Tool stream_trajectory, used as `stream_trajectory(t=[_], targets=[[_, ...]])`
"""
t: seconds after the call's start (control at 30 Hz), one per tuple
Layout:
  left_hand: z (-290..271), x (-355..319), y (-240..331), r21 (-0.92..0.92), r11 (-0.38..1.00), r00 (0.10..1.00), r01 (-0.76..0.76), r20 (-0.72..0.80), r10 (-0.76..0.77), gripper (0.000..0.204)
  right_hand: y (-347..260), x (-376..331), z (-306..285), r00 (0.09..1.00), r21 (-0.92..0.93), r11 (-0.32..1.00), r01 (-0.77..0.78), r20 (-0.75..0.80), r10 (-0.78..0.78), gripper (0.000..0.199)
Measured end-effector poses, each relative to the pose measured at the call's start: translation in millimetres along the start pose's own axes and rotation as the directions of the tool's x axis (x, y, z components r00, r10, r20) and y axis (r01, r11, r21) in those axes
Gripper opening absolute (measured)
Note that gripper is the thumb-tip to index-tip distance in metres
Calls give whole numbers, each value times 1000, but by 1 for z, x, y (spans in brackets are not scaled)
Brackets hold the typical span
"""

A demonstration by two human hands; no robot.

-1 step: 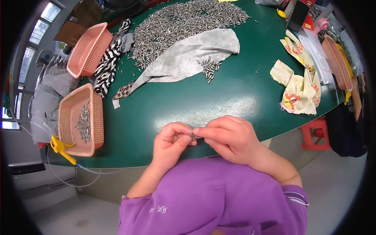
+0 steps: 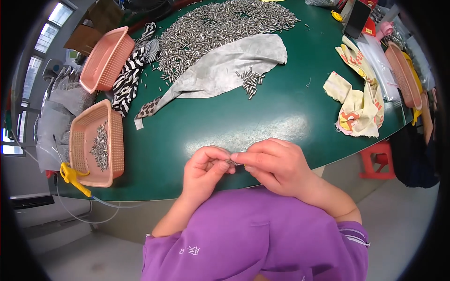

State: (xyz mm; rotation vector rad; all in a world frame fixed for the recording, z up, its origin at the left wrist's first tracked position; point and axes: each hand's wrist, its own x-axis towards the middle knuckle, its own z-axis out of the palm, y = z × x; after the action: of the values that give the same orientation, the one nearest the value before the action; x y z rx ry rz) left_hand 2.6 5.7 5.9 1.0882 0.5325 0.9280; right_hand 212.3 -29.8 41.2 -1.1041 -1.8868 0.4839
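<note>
Close to the table's front edge, my left hand (image 2: pixel 205 170) and my right hand (image 2: pixel 280 166) meet, both closed in a pinch. Between the left thumb and fingers sits a small metal part (image 2: pixel 230 162), mostly covered by the fingertips. The right fingertips press together right against it; a thin sliver shows there, too small to name. Farther off, a little cluster of small metal pins (image 2: pixel 251 83) lies partly on a grey cloth (image 2: pixel 220 70). Behind the cloth spreads a big heap of the same pins (image 2: pixel 206 35).
The table (image 2: pixel 267 114) is green. At left stand a pink basket (image 2: pixel 119 154) holding pins, another pink basket (image 2: pixel 125 54), a zebra-striped cloth (image 2: pixel 129 77) and a yellow air gun (image 2: pixel 75 180). A yellow printed cloth (image 2: pixel 358 100) and a phone (image 2: pixel 357 19) lie right; a red stool (image 2: pixel 377 161) stands below.
</note>
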Motion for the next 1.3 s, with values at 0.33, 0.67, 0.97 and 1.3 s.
stream_trajectory(t=[0.33, 0.67, 0.97, 1.3], targets=[[4, 2, 2, 10, 1000, 999, 19, -41, -18, 9, 3, 1, 3, 1000, 3, 1000, -15, 4, 15, 29], [2, 3, 1, 23, 999, 999, -33, -32, 34, 7, 7, 5, 3, 999, -83, 997, -8, -45, 4, 32], [3, 4, 3, 32, 999, 997, -31, -65, 33, 7, 4, 3, 6, 1000, 51, 998, -30, -1, 31, 29], [5, 4, 2, 73, 997, 998, -40, -50, 43, 6, 2, 6, 2, 1000, -181, 983, 7, -12, -9, 33]])
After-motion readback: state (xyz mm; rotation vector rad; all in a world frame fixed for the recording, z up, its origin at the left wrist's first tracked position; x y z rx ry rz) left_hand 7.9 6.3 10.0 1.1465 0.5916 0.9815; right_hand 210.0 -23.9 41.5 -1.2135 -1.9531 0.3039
